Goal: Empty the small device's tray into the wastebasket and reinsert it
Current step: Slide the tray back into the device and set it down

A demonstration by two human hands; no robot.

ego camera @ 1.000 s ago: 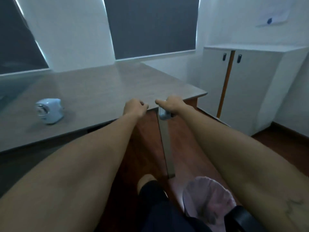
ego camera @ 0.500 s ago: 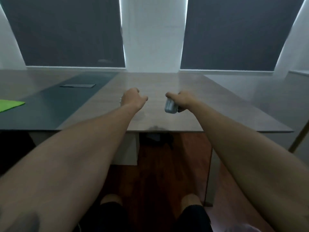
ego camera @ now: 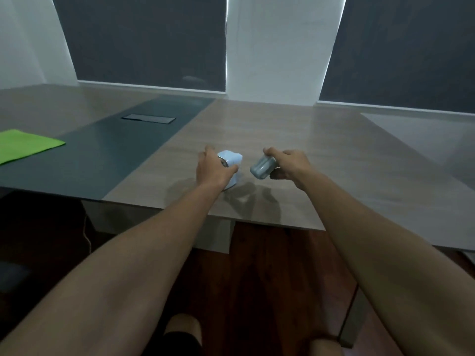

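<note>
Left hand (ego camera: pixel 214 169) is now wrapped around the pale blue small device (ego camera: pixel 231 165) on the wooden table (ego camera: pixel 321 155), fingers curled on its side; half a second ago that hand was a bare fist with no device in view. Right hand (ego camera: pixel 288 165) stays pinched shut on the grey tray (ego camera: pixel 262 167), held just beside the device, apart from it, open end not discernible. View has swung from the wastebasket back to the table. Judged: emptying done, reinsertion step beginning; tray needs aligning with its slot. Green sheet (ego camera: pixel 24 145) lies well left.
</note>
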